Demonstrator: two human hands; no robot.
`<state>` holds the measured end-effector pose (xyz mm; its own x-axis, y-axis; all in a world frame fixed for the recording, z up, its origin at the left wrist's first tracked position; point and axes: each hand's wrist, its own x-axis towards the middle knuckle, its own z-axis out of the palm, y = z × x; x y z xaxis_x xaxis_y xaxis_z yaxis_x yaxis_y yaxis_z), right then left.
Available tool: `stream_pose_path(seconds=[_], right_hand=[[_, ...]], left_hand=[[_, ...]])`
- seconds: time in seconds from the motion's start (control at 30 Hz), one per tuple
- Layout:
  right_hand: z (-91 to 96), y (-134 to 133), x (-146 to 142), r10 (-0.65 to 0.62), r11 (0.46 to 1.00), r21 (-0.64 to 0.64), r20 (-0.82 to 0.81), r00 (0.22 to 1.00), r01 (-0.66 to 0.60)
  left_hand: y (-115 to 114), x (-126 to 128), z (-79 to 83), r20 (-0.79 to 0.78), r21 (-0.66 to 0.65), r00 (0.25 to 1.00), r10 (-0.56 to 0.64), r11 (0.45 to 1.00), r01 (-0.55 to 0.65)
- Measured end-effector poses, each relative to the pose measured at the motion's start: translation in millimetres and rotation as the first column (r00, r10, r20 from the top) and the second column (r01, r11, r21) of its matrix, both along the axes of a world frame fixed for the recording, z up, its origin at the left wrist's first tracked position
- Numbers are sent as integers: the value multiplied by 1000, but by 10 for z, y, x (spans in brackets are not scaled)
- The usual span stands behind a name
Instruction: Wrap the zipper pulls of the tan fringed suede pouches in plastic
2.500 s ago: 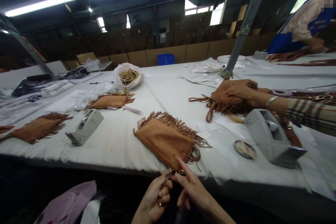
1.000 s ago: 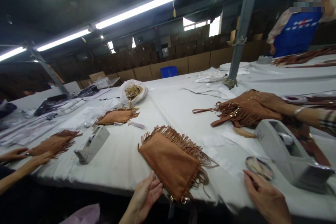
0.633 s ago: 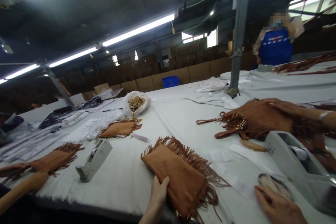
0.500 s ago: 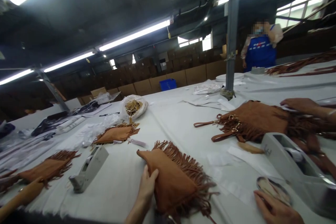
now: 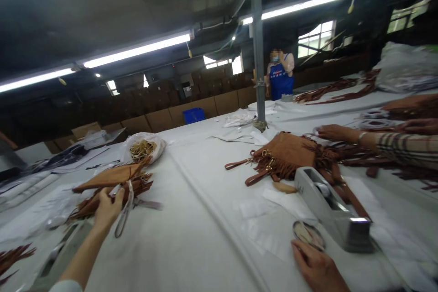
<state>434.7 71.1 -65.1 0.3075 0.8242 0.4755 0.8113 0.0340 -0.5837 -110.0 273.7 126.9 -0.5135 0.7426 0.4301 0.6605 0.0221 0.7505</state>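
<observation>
Fringed pouch (image 5: 106, 177) at middle left of the frame, on or just above a second pouch (image 5: 87, 205). Left hand (image 5: 108, 207) at the near edge, fingers curled, beside a looped strap (image 5: 130, 195); too blurred to tell whether clamped on either pouch. Right hand (image 5: 316, 264) well apart, at lower right of the frame, bent fingers by the near rim of a round dish (image 5: 309, 236); cannot tell whether closed on anything. Between both hands, bare white surface (image 5: 191, 246).

There is room up the middle of the bench (image 5: 195, 246); at right a tape dispenser (image 5: 337, 215) (round dish (image 5: 315, 229) just beside it) bars the way.
</observation>
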Motion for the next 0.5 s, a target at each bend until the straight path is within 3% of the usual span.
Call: stream_pose_path(seconds=[0.07, 0.17, 0.27, 0.37, 0.5], right_hand=[[25, -31, -34, 3, 1000, -15, -51, 999, -4], [142, -33, -63, -18, 998, -59, -99, 995, 12], [425, 116, 85, -91, 994, -65, -103, 991, 85], [835, 473, 531, -233, 971, -78, -81, 969, 227], [1254, 1103, 1376, -402, 915, -58, -32, 915, 400]], left_hand=[[-2, 277, -469, -118, -152, 988, -103, 985, 85], [-13, 782, -1155, -303, -298, 899, -316, 927, 226], [-85, 1248, -1665, -410, -437, 809, -421, 869, 231], [-210, 1558, -1987, -495, -535, 757, -426, 836, 121], [-298, 1686, -2162, -578, -559, 705, -410, 829, 24]])
